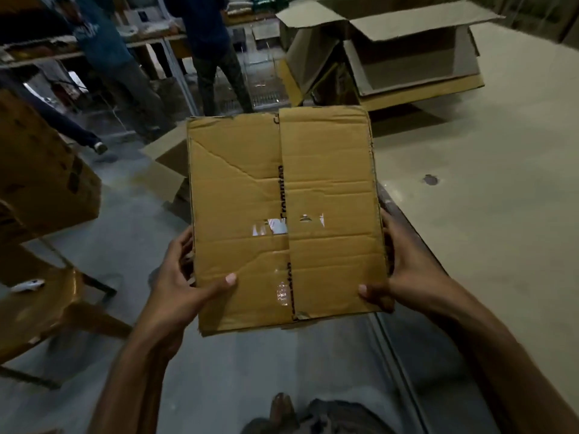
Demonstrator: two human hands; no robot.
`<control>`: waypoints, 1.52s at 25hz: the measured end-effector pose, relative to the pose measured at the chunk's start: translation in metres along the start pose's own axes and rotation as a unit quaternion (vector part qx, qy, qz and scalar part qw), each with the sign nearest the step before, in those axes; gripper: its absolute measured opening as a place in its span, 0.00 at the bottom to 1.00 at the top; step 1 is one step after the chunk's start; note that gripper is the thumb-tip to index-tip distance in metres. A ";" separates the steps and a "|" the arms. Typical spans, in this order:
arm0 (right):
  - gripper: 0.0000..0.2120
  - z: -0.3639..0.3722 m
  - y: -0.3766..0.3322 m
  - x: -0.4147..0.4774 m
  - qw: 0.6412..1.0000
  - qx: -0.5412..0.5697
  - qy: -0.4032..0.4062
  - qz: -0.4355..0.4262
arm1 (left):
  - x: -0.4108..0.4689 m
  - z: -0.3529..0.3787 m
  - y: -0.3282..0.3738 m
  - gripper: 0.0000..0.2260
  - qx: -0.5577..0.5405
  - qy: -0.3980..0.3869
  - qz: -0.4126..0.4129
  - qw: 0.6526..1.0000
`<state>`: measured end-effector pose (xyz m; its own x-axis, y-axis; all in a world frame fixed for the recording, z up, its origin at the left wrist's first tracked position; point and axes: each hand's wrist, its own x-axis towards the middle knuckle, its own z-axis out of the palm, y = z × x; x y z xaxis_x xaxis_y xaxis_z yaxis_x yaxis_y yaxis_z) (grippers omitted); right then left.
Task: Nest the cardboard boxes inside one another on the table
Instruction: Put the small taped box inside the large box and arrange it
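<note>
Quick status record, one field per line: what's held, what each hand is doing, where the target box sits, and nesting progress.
held item: closed cardboard box, taped flaps facing the camera
left hand: grips the box's left edge, thumb on the top face
right hand: grips the right edge, thumb on the top face
box position: in the air, over the table's near-left edge
target: large open box at the far end of the table
nesting: held box not yet inside
</note>
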<state>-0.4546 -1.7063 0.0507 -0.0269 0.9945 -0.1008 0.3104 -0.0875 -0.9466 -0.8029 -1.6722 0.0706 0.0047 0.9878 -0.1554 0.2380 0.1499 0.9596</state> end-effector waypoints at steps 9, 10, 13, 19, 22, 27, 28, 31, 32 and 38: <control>0.50 0.055 -0.031 0.108 0.989 0.048 0.132 0.036 | 0.150 -0.035 0.009 0.43 -0.052 -0.026 0.023 0.998; 0.50 0.053 -0.034 0.118 0.988 0.047 0.148 0.027 | 0.167 -0.032 0.013 0.41 -0.056 -0.019 0.028 0.998; 0.48 0.037 -0.042 0.162 0.979 0.047 0.198 -0.008 | 0.231 -0.020 0.030 0.43 -0.060 -0.008 0.045 0.997; 0.46 -0.016 -0.058 0.276 0.977 0.050 0.208 0.006 | 0.363 -0.001 0.085 0.44 -0.025 -0.014 0.052 0.998; 0.52 -0.029 -0.065 0.334 0.978 0.075 0.188 0.044 | 0.412 0.002 0.103 0.42 0.006 -0.019 0.055 0.998; 0.52 -0.026 -0.084 0.413 0.977 0.100 0.176 0.067 | 0.489 -0.015 0.116 0.37 0.027 -0.010 0.060 0.998; 0.50 -0.023 -0.089 0.429 0.976 0.105 0.176 0.073 | 0.506 -0.021 0.116 0.36 0.029 -0.007 0.057 0.998; 0.36 -0.017 -0.106 0.479 0.962 0.145 0.199 0.115 | 0.575 -0.040 0.117 0.34 0.016 -0.052 0.037 0.998; 0.31 -0.015 -0.114 0.493 0.959 0.151 0.203 0.126 | 0.600 -0.046 0.120 0.34 0.028 -0.068 0.026 0.997; 0.24 0.016 -0.164 0.546 0.956 0.130 0.227 0.133 | 0.699 -0.102 0.140 0.37 0.072 -0.130 0.011 0.989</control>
<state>-0.5356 -1.1494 0.1462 0.4538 0.8522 -0.2605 0.0015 -0.2930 -0.9561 -0.8655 -0.9569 0.1206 0.2559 0.9442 -0.2073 0.3701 0.1025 0.9233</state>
